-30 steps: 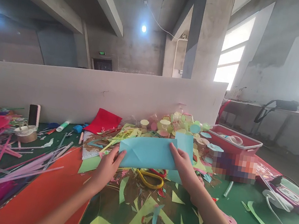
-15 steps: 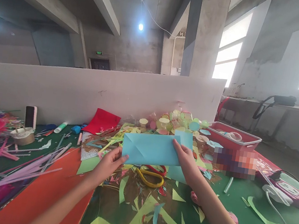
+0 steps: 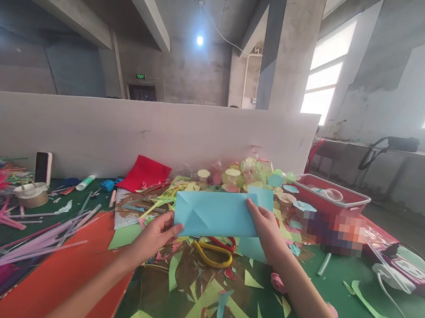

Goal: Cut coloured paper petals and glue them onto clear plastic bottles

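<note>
A folded sheet of light blue paper (image 3: 216, 212) is held up over the table between both my hands. My left hand (image 3: 160, 234) pinches its lower left corner, thumb in front. At the right end, my right hand (image 3: 264, 223) grips the paper with the thumb on its face and the fingers behind, out of sight. Diagonal creases mark the left part of the paper. Below it lie scissors (image 3: 215, 256) with yellow and red handles, partly covered by the paper. More blue paper (image 3: 252, 248) shows behind and under the right hand.
Yellow-green paper scraps (image 3: 208, 309) litter the green table in front. Clear cups with paper discs (image 3: 232, 173) are heaped at the back, beside a red basket (image 3: 334, 202). An orange board (image 3: 73, 271) and pink strips (image 3: 41, 245) lie left. A power strip (image 3: 416, 274) sits right.
The paper and both hands stay almost in place. My left hand has shifted very slightly, still holding the corner.
</note>
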Available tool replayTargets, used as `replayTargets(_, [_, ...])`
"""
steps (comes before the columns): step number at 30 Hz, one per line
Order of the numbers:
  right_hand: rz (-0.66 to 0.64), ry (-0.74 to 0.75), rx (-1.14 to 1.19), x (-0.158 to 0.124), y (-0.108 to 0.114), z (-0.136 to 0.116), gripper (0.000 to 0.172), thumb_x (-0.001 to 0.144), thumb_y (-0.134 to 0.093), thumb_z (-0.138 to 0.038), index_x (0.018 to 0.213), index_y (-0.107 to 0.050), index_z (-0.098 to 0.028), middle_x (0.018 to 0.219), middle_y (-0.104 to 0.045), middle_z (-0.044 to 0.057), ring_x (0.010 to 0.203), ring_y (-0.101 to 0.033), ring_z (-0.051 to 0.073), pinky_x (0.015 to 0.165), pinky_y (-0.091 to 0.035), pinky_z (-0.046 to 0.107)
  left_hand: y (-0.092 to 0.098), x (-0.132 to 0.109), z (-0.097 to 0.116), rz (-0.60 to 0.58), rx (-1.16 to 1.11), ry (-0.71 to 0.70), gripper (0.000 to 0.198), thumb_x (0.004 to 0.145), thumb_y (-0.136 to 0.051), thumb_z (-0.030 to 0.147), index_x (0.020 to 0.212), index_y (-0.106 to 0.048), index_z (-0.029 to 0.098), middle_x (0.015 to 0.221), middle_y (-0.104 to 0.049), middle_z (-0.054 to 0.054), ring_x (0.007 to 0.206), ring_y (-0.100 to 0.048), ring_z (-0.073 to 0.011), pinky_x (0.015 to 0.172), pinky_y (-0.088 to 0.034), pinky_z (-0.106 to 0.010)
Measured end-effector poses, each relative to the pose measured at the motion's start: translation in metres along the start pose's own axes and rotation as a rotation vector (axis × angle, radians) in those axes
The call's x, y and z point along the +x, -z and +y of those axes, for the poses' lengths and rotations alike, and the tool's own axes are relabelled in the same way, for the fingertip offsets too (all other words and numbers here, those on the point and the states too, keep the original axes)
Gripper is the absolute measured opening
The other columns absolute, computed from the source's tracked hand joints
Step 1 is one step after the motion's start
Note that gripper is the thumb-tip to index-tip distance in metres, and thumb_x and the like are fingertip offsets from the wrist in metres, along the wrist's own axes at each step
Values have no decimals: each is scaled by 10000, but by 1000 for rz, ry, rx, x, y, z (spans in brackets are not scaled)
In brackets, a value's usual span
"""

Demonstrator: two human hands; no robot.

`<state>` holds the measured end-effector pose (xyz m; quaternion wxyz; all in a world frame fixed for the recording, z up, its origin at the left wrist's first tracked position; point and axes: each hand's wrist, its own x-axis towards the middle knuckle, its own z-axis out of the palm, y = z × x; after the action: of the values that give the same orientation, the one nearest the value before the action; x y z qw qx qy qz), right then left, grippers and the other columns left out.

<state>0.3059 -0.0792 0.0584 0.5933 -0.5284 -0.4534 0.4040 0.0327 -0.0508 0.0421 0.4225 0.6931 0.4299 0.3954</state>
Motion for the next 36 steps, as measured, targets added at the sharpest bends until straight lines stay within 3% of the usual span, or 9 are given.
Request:
replayTargets(5, [8,-1,8,-2,-1,-2,478,702,-601,-656,702,-600,-178,601,-568,7,582,-488,177,525,-330,266,-1,-1,1,-17,-38,-3,398,766,-630,510,1008,-591,197,915,-666,-31,885,-621,-193,763,-493,-289])
replayTargets(15, [45,4,-9,-3,1,-1,453,690,-631,-625,718,-640,-173,582,-569,6,586,-499,184,542,-366,279,-1,-4,6,-19,-25,-7,404,774,-619,513,1011,-600,186,897,-657,-37,870,-614,-196,714,-484,-272])
replayTargets(21, [7,-6,167,4,1,2,485,727,-610,-641,872,-681,-184,823,-662,44,807,-586,229,700,-467,293,0,-4,4,46,-8,-24,376,785,-607,509,994,-605,196,839,-630,-14,732,-563,-151,646,-467,-250])
replayTargets(25, [-97,75,323,9,0,4,498,750,-611,-633,1023,-652,-218,960,-637,45,877,-580,209,748,-503,302,0,-2,3,157,-59,-34,383,767,-619,516,985,-594,202,817,-603,-1,639,-511,-123,590,-450,-237])
replayTargets(28, [-214,89,277,3,-6,3,455,710,-680,-605,903,-644,-194,927,-619,44,801,-573,175,717,-505,293,-4,-3,6,232,-93,-63,354,763,-621,514,920,-586,199,680,-507,50,577,-474,-103,582,-435,-225])
replayTargets(33, [-540,85,110,-24,-41,10,424,720,-725,-512,964,-630,-179,855,-646,30,740,-579,162,657,-459,265,-24,-12,14,259,-132,-62,333,767,-617,505,893,-578,198,644,-499,59,572,-493,-110,603,-451,-237])
replayTargets(36, [-593,102,133,-39,-66,18,381,735,-725,-472,934,-632,-161,847,-667,42,763,-588,177,676,-441,269,-38,-20,17,214,-189,-50,317,790,-607,492,929,-572,209,710,-545,41,643,-534,-129,653,-470,-251])
